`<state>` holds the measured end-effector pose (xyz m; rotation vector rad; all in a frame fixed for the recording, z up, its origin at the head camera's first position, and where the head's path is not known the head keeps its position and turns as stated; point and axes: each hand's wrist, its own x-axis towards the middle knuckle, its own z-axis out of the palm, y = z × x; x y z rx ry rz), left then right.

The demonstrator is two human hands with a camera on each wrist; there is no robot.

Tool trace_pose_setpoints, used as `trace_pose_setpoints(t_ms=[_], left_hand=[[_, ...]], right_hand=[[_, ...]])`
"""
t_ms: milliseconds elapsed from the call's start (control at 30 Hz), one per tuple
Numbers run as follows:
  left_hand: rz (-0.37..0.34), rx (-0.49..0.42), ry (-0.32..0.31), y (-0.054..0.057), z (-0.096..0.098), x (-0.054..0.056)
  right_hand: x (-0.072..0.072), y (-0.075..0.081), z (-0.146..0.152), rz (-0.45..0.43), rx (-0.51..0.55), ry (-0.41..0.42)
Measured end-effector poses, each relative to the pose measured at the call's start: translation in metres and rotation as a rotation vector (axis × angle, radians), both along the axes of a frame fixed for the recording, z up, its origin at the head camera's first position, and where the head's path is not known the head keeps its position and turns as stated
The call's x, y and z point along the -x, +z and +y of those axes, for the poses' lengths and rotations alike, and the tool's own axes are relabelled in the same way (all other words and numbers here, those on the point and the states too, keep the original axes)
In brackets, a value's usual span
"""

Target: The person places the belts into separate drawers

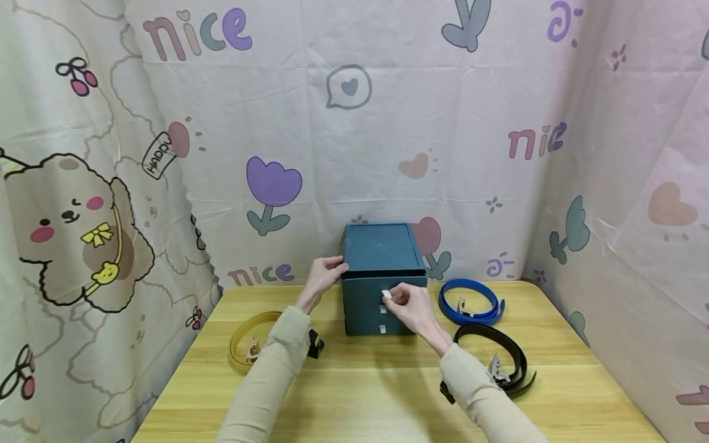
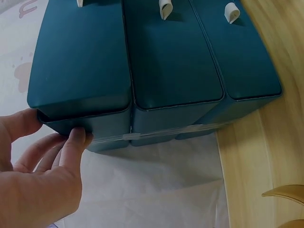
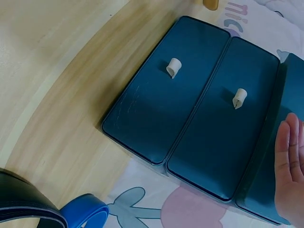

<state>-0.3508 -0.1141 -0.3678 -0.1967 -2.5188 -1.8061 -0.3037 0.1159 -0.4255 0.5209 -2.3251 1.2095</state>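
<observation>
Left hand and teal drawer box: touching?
Touching. The left wrist view shows it: fingertips of the left hand rest against the side of the teal drawer box, no visible gap.

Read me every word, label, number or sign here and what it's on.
"nice": patterned cloth, upper left.
"nice": cloth, right side.
"nice": cloth, low, left of drawer box.
"HAPPY": sign drawn on cloth, left.
Pink shape, right edge: cut off, can't tell.
Wrist views: only partial lettering on cloth.
Belt buckles: too small to read.
Drawer box: no lettering visible.
</observation>
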Motion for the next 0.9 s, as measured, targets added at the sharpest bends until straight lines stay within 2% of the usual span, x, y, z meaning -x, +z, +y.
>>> trace_pose_setpoints(t_ms=[567,900], left_hand=[[-0.005,-0.009,-0.007,0.001,0.000,-0.002],[-0.007,-0.019,-0.002,0.000,0.000,-0.002]], right_hand=[[-0.010,-0.002,0.001,0.012,0.008,0.011],[-0.017,-0.004,0.003,-0.026,0.027,0.029]])
